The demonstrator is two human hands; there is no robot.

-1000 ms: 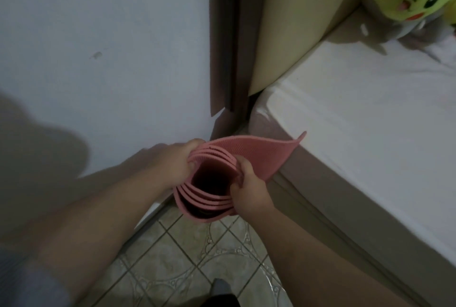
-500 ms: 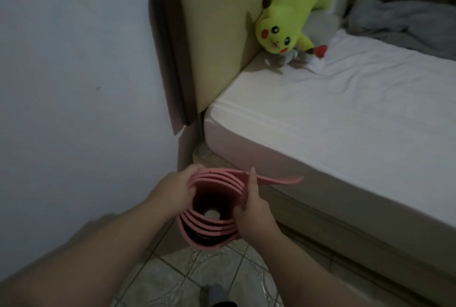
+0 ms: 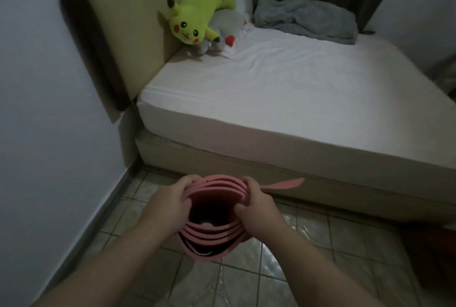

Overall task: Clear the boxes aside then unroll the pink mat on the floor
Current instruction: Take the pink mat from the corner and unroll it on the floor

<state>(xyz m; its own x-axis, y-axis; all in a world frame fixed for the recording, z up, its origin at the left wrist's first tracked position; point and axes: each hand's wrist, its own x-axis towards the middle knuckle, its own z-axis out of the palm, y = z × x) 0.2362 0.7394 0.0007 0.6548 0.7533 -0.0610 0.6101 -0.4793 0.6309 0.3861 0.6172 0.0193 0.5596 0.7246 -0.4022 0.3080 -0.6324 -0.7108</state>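
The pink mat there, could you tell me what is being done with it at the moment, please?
A person is holding the pink mat, rolled in a loose coil, above the tiled floor beside the bed. The left hand grips one side of the coil's rim and the right hand grips the other, thumb inside. The loose outer end sticks out toward the bed. The mat is not yet unrolled, and no boxes are in view.

A: What is the pink mat (image 3: 215,220) hiding?

B: Its lower length is dropping out of sight behind its own coils, and the fingers (image 3: 240,206) of the right hand (image 3: 256,204) are curling inside the roll.

A: And at the edges?

B: The bed (image 3: 296,99) is running off the right side, and both forearms are getting cut off at the bottom.
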